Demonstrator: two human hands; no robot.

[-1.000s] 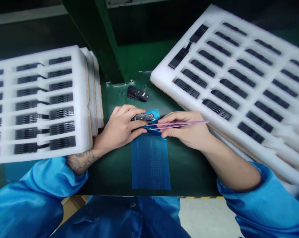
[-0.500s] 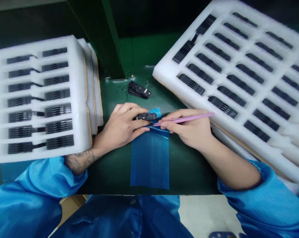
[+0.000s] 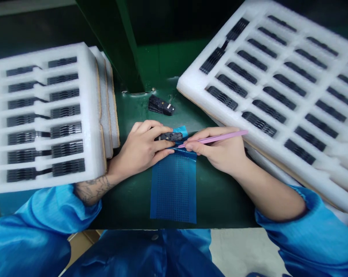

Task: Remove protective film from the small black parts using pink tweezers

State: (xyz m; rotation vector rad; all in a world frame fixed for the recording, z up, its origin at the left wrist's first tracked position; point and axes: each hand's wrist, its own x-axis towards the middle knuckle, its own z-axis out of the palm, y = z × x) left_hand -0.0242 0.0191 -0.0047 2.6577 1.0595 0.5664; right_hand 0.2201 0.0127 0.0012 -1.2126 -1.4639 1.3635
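Observation:
My left hand [image 3: 146, 144] is closed around a small, long black plastic part [image 3: 171, 136], which shows between its fingers. Its thumb rests by a fold in a blue film sheet [image 3: 174, 188] with rows of tiny dark marks. In my right hand [image 3: 220, 148] is a pair of pink tweezers [image 3: 223, 137], gripped near the front. The tweezer tips touch or nearly touch the folded film beside my left fingertips; whether they pinch anything is too small to tell. Behind my hands lies a fanned stack of similar black parts [image 3: 161, 105] on the green table.
White foam trays are stacked at the left [image 3: 91, 115] and, tilted, at the right [image 3: 188, 79]; their slots hold rows of black parts. A green post [image 3: 113, 42] rises behind the table [image 3: 220, 196], whose front edge is close to my body.
Both hands keep almost the same pose, and the tweezers have barely shifted. The whole view has moved slightly.

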